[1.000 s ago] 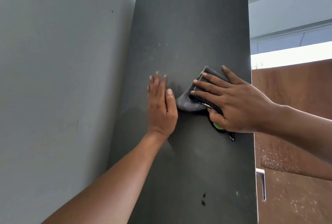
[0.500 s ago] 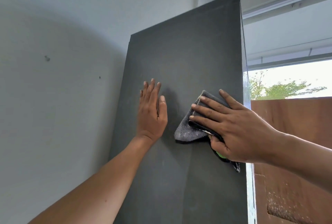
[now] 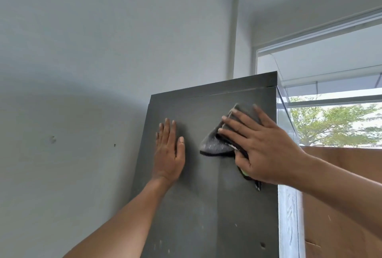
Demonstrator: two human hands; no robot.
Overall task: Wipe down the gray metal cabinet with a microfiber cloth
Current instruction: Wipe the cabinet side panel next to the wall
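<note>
The right hand (image 3: 266, 150) presses the soft, light microfiber cloth (image 3: 217, 144) flat-fingered on the rigid cabinet (image 3: 206, 216); the left hand (image 3: 169, 154), at 9 o'clock, braces open.

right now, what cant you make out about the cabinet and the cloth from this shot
- Cabinet, head view: its base is cut off by the bottom edge, and its front face is turned away from the camera.
- Cloth, head view: mostly hidden under the right hand, so its full shape is unclear.
- Cabinet panel under the flat left hand: covered by the palm.
- Green patch below the right palm: too small to identify.
</note>
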